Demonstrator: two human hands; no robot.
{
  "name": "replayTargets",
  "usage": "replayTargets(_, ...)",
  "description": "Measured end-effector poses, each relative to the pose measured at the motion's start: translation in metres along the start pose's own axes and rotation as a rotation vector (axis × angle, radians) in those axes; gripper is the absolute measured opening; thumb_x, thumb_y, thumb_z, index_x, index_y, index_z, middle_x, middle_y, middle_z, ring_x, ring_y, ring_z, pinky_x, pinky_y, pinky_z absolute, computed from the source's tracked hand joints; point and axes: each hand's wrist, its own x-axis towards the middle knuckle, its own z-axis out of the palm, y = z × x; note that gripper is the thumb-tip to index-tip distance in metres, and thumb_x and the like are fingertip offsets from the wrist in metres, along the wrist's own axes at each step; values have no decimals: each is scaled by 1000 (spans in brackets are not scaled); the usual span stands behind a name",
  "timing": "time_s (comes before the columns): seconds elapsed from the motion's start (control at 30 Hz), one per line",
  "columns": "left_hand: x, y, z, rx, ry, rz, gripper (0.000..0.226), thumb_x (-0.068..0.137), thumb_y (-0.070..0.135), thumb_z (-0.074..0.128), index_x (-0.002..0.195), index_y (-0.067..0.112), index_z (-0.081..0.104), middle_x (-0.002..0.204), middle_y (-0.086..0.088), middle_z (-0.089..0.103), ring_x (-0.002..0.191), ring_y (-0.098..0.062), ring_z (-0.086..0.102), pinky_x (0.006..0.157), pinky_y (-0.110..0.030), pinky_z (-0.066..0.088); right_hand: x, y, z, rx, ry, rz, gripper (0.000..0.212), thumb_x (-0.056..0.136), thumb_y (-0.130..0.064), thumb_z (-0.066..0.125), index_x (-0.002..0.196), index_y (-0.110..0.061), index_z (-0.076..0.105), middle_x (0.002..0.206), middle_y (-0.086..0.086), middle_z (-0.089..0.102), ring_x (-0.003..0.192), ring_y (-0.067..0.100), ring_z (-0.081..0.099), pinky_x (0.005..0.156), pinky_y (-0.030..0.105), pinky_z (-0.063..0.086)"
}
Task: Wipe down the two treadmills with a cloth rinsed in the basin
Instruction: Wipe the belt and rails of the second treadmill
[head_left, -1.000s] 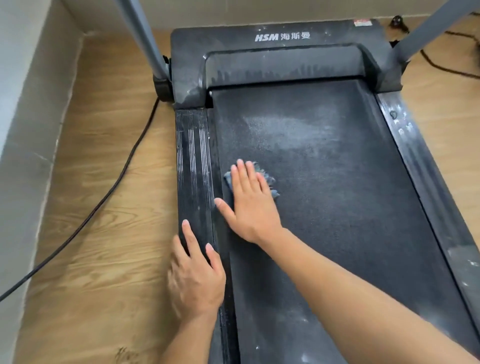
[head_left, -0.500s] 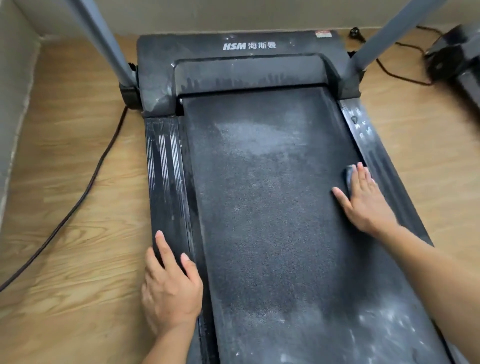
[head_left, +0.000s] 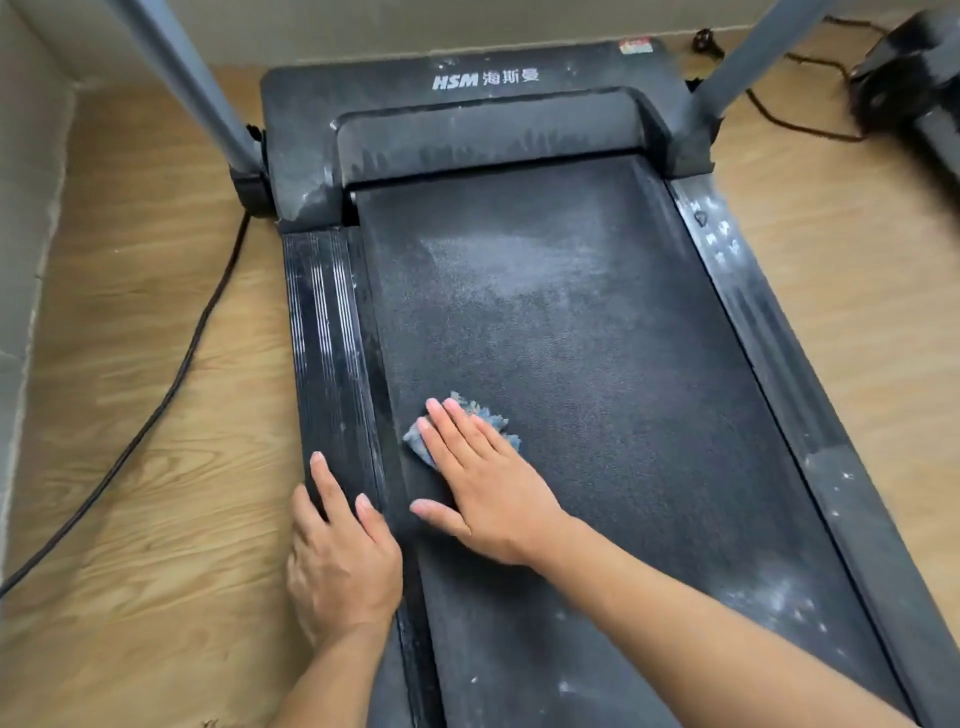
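A black treadmill (head_left: 597, 364) with a dusty belt fills the view, its motor cover marked HSM at the far end. My right hand (head_left: 488, 488) lies flat with straight fingers on a blue-grey cloth (head_left: 485, 415), pressing it onto the left part of the belt. Most of the cloth is hidden under the fingers. My left hand (head_left: 340, 556) rests with straight fingers on the treadmill's left side rail (head_left: 322, 322). A pale dusty patch lies on the belt farther up. Part of a second treadmill (head_left: 919, 93) shows at the top right corner.
A black power cable (head_left: 171, 384) runs across the wooden floor left of the treadmill. Grey uprights (head_left: 187, 88) rise at both front corners. A wall stands at the left and at the back. Another cable (head_left: 789, 122) lies on the floor at the right.
My right hand swept the cloth from the left of the belt to its right edge and back to the left, now nearer to me. My left hand stayed on the side rail.
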Motion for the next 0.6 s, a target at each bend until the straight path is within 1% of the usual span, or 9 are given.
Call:
replayTargets(0.07, 1, -1, 3, 4, 36, 3, 68, 100, 37, 36, 164, 15, 29, 144, -28, 46, 102, -52, 62, 79, -62, 52, -24, 43, -6, -28, 0, 45, 90, 104, -74, 23, 168, -14, 2, 175, 5, -10, 161, 18, -16, 131, 46, 8)
replayTargets(0.1, 0, -1, 4, 1, 38, 8, 68, 100, 37, 36, 164, 15, 29, 144, -27, 45, 101, -53, 61, 78, -62, 52, -38, 70, -10, -27, 6, 124, 90, 104, -74, 22, 168, -15, -1, 175, 3, -12, 161, 18, -16, 131, 46, 8)
replayTargets(0.2, -2, 0, 6, 1, 41, 21, 68, 100, 37, 36, 164, 15, 28, 142, -27, 45, 99, -53, 61, 76, -62, 51, -83, 160, -28, -24, 25, 488, 96, 98, -81, 12, 168, -16, -4, 175, 5, -15, 161, 21, -17, 131, 49, 8)
replayTargets(0.27, -1, 0, 8, -7, 31, 22, 68, 100, 37, 37, 163, 15, 29, 142, -27, 46, 99, -53, 61, 76, -62, 51, -110, 205, -43, 11, 28, 669, 105, 92, -87, 5, 167, -15, -3, 175, 9, -13, 161, 26, -13, 130, 53, 10)
replayTargets(0.37, 0, -1, 9, 2, 48, 12, 67, 100, 34, 39, 163, 13, 31, 142, -28, 47, 96, -52, 61, 76, -61, 51, -106, 201, -44, 116, 66, 788, 113, 87, -91, 7, 167, -11, -3, 175, 11, -12, 161, 26, -13, 130, 53, 8)
replayTargets(0.43, -2, -2, 9, -13, 30, 20, 67, 101, 34, 40, 163, 13, 31, 142, -27, 47, 96, -52, 61, 76, -61, 51, -80, 154, -36, 148, 117, 788, 113, 90, -88, 12, 167, -6, 1, 174, 13, -11, 161, 27, -13, 130, 52, 6)
replayTargets(0.47, -2, -3, 9, -13, 29, 26, 66, 101, 34, 39, 163, 13, 30, 142, -27, 46, 96, -52, 61, 76, -61, 51, -64, 122, -28, 153, 121, 723, 109, 93, -85, 16, 166, -6, 2, 174, 14, -11, 161, 27, -14, 130, 51, 4)
replayTargets(0.53, 1, -4, 10, 1, 46, 11, 65, 102, 33, 40, 164, 14, 30, 143, -27, 46, 97, -52, 61, 77, -61, 51, -31, 49, -12, 179, 120, 476, 103, 97, -79, 25, 167, -6, 3, 174, 14, -11, 160, 27, -18, 131, 47, -1)
replayTargets(0.6, 0, -7, 12, -6, 48, 14, 60, 107, 26, 43, 164, 15, 29, 143, -26, 46, 99, -51, 61, 78, -60, 52, -14, -24, 4, 204, 81, 245, 98, 101, -74, 30, 167, -6, 6, 174, 13, -10, 160, 24, -19, 131, 45, -1)
